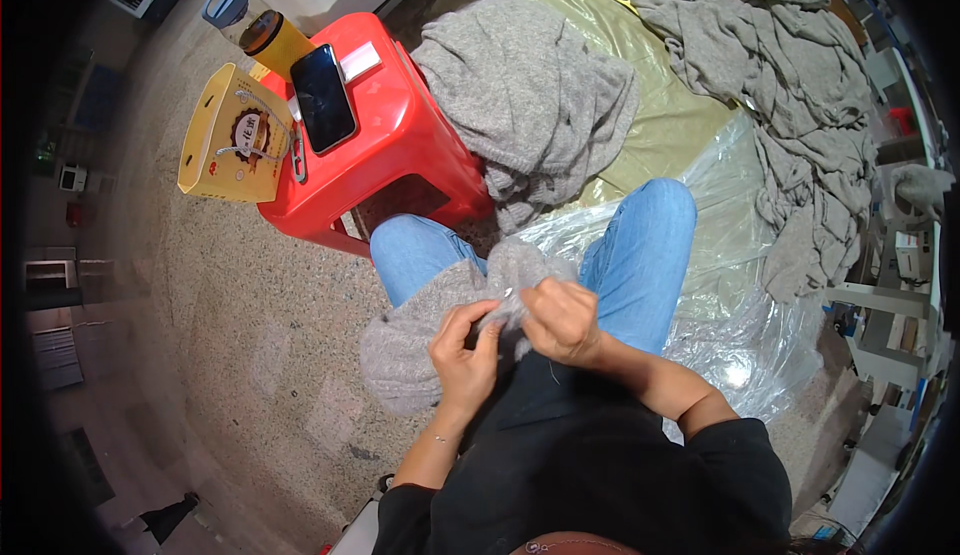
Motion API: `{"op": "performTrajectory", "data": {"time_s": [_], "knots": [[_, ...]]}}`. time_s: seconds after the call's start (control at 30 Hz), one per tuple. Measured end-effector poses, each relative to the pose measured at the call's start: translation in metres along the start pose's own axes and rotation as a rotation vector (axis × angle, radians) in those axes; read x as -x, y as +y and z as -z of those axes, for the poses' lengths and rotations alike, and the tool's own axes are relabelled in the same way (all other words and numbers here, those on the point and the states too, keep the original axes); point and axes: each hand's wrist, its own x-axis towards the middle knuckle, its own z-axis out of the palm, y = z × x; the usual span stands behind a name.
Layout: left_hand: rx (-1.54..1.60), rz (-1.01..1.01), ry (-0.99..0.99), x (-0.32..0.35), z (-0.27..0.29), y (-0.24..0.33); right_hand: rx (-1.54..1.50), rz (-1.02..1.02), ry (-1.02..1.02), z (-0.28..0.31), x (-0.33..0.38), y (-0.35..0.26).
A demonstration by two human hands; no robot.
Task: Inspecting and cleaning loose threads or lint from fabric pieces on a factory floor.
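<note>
One grey knit cloth (415, 330) lies bunched across a seated person's lap, btwn & over the knees of blue jeans (650, 245). L hand (465, 355) pinches the cloth btwn thumb & forefinger, tips nearly together; R hand (562, 323) is just beside it, fingers curled in at the cloth, tips hidden, so can't tell exactly what it has hold of. Upper L, near the knee: red stool (400, 125) w/ black phone (322, 100), bottle (280, 45) w/ blue lid & amber liquid, small snips (299, 155) & yellow paper bag (240, 135) at its L edge. R of stool, a rounded grey heap (520, 85); upper R, a bigger grey pile (810, 105) on clear plastic sheeting (720, 185) over speckled floor (280, 285).
</note>
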Motion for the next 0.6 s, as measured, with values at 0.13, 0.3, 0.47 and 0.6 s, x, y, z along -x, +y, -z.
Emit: {"op": "performTrajectory", "data": {"time_s": [0.13, 0.3, 0.47, 0.6], "knots": [[-0.286, 0.159, -0.161, -0.011, 0.058, -0.04, -0.249, -0.441, 0.023, 0.013, 0.012, 0.044], [0.563, 0.596, -0.2, -0.018, 0.034, 0.002, -0.825, -1.037, -0.12, 0.051, -0.001, 0.068], [0.787, 0.617, -0.284, -0.029, 0.0, 0.015, -0.718, -0.571, -0.397, 0.049, -0.043, 0.03], [0.749, 0.632, -0.36, -0.031, 0.001, 0.01, -0.623, -0.49, -0.539, 0.042, -0.04, 0.028]]}}
